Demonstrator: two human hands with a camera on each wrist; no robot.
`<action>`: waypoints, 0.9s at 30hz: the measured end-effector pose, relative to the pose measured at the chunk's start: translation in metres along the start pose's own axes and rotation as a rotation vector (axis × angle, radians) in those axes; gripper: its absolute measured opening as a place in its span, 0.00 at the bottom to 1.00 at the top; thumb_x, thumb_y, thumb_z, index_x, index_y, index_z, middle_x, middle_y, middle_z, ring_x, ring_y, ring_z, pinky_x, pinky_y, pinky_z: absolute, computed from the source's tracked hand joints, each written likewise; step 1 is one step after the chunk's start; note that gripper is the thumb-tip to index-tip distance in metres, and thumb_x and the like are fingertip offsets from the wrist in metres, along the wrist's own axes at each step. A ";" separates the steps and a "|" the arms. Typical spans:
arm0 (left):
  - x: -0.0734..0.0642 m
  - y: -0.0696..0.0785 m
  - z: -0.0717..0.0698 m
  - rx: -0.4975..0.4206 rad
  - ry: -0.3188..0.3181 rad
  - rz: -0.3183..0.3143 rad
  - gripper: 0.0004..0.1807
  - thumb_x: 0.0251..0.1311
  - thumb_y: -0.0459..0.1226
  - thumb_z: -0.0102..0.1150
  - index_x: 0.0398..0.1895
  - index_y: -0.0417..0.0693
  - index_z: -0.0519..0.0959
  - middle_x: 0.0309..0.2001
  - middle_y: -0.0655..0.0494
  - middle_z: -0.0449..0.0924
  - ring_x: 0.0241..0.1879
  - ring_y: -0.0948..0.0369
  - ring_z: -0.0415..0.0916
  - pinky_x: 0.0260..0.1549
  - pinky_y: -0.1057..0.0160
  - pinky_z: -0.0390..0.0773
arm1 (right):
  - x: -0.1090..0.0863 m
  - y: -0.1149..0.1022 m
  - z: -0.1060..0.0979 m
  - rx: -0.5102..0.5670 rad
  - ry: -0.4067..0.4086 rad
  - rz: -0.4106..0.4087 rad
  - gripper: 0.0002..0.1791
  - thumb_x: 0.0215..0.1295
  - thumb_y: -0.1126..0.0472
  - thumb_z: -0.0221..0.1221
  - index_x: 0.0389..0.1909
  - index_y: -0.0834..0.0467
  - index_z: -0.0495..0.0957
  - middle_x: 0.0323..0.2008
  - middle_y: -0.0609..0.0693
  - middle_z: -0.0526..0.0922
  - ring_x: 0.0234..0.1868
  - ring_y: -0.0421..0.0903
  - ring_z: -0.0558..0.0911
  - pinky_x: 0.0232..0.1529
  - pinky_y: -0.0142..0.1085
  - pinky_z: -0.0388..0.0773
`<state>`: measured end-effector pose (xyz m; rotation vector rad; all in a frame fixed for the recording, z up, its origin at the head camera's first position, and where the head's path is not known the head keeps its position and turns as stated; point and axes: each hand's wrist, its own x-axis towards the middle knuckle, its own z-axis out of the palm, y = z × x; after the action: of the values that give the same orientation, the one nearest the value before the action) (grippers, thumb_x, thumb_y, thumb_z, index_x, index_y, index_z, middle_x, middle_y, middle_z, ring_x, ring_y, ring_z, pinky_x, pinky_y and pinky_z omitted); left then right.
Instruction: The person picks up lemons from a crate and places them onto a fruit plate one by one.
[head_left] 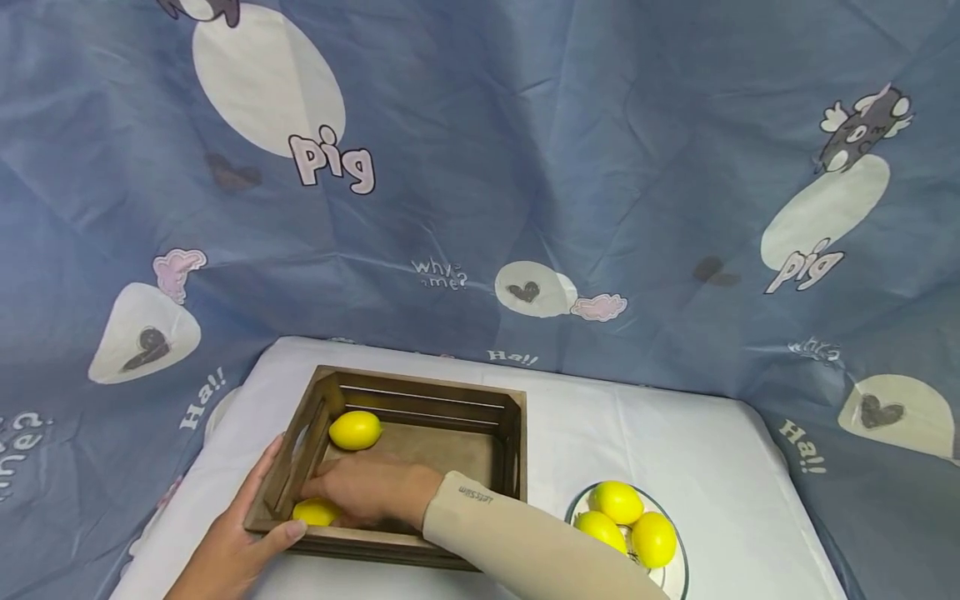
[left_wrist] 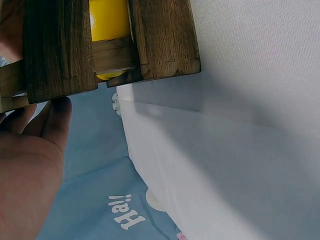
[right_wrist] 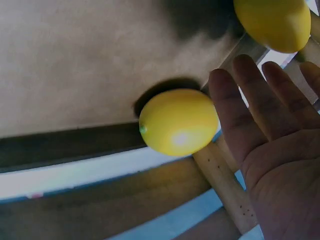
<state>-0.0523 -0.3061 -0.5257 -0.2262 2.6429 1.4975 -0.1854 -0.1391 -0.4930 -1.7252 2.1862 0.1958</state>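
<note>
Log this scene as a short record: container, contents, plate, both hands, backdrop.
container: wooden crate on a white-covered table
contents: far lemon and near lemon, both toward the crate's left end
plate: round plate right of the crate, with three lemons visible
left hand: grips the crate's near left corner
right hand: inside the crate, fingers extended, holding nothing; contact with near lemon unclear
backdrop: blue printed cloth
</note>
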 end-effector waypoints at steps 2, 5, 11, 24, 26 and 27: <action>0.001 0.001 0.000 -0.013 0.004 0.009 0.56 0.73 0.43 0.64 0.85 0.74 0.30 0.84 0.37 0.37 0.74 0.25 0.50 0.55 0.17 0.61 | 0.001 0.000 0.001 -0.002 -0.004 0.000 0.33 0.71 0.47 0.68 0.75 0.36 0.70 0.63 0.32 0.78 0.60 0.27 0.75 0.61 0.23 0.72; 0.001 0.002 0.001 -0.017 0.007 0.018 0.56 0.72 0.43 0.64 0.86 0.74 0.31 0.84 0.38 0.37 0.75 0.25 0.49 0.55 0.17 0.60 | 0.001 0.001 0.002 0.002 -0.016 0.002 0.31 0.71 0.48 0.67 0.74 0.35 0.72 0.60 0.31 0.79 0.58 0.26 0.75 0.61 0.22 0.71; 0.000 0.001 0.000 0.004 0.005 0.009 0.57 0.72 0.44 0.64 0.85 0.74 0.31 0.84 0.36 0.36 0.74 0.23 0.49 0.53 0.16 0.60 | 0.002 0.002 0.004 0.052 -0.030 0.007 0.31 0.71 0.50 0.68 0.73 0.34 0.72 0.59 0.29 0.80 0.57 0.26 0.75 0.59 0.22 0.72; 0.000 0.000 -0.001 0.012 0.006 0.009 0.57 0.72 0.44 0.65 0.86 0.73 0.30 0.84 0.36 0.36 0.73 0.21 0.49 0.52 0.16 0.61 | 0.005 0.004 0.009 0.076 -0.046 0.059 0.26 0.67 0.52 0.72 0.64 0.34 0.80 0.41 0.29 0.82 0.40 0.28 0.78 0.45 0.23 0.77; 0.000 0.000 -0.001 0.011 0.002 0.007 0.57 0.72 0.44 0.64 0.85 0.73 0.30 0.84 0.36 0.35 0.73 0.21 0.49 0.52 0.16 0.62 | 0.005 0.004 0.010 0.081 -0.065 0.070 0.26 0.68 0.53 0.71 0.65 0.33 0.79 0.41 0.30 0.82 0.40 0.29 0.78 0.45 0.25 0.78; 0.000 0.000 -0.001 0.010 0.001 0.006 0.57 0.72 0.44 0.64 0.85 0.74 0.30 0.84 0.36 0.35 0.73 0.21 0.49 0.52 0.16 0.62 | 0.005 0.004 0.011 0.085 -0.074 0.074 0.26 0.68 0.53 0.71 0.66 0.33 0.79 0.42 0.30 0.83 0.40 0.29 0.78 0.46 0.25 0.78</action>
<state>-0.0524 -0.3071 -0.5255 -0.2182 2.6536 1.4856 -0.1886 -0.1396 -0.5051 -1.5684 2.1743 0.1800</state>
